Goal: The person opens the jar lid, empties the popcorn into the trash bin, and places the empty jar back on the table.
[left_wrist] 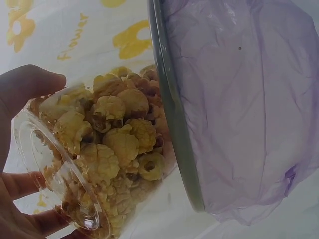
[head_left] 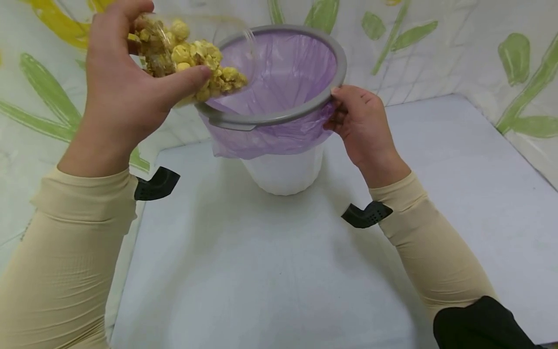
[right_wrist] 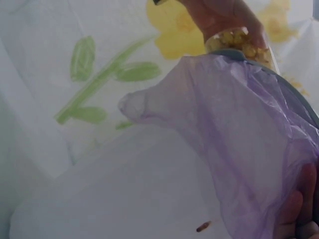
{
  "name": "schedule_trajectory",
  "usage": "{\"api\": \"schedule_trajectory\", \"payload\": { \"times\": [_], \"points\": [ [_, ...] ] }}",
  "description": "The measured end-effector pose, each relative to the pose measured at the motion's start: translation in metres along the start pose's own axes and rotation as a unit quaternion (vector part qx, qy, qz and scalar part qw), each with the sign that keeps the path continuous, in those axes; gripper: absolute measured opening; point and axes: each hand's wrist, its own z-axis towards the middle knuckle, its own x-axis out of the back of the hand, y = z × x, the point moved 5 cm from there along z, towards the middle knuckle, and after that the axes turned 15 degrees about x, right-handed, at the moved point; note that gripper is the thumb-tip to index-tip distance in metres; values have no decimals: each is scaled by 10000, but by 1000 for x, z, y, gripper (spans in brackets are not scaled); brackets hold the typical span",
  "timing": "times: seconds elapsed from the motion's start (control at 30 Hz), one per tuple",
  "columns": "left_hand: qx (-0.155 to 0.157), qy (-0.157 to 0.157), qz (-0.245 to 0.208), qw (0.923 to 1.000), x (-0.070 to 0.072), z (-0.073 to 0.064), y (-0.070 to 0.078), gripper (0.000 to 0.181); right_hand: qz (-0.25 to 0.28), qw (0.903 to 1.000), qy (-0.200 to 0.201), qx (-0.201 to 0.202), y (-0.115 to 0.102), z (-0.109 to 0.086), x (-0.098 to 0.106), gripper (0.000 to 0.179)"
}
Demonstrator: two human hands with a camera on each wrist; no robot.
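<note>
My left hand grips a clear plastic tub partly filled with yellow-brown popcorn. Lying nearly on its side, the tub has its mouth over the left part of a white bin. A translucent purple bag lines the bin and folds down outside below the grey rim. On the bin's right side, my right hand pinches the rim and bag between thumb and fingers. Popcorn rests along the tub's lower side, close to the mouth. The bottom of the bin's inside is hidden.
The bin stands on a white-covered table, towards its back edge. Behind it hangs a pale sheet painted with green leaves and yellow flowers. In the right wrist view, a small brown bit shows near the bag's lower edge.
</note>
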Motion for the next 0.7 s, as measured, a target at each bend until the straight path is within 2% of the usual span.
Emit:
{"api": "schedule_trajectory", "payload": {
  "times": [0.27, 0.6, 0.7],
  "points": [
    [-94, 39, -8, 9999, 0, 0, 0, 76, -47, 10000, -21, 11, 0, 1, 0, 30],
    [-556, 130, -167, 9982, 1, 0, 6, 73, -17, 10000, 0, 14, 0, 1, -1, 29],
    [-739, 160, -170, 9970, 1, -1, 7, 70, 140, 9999, 13, -24, 1, 1, -2, 28]
  ]
}}
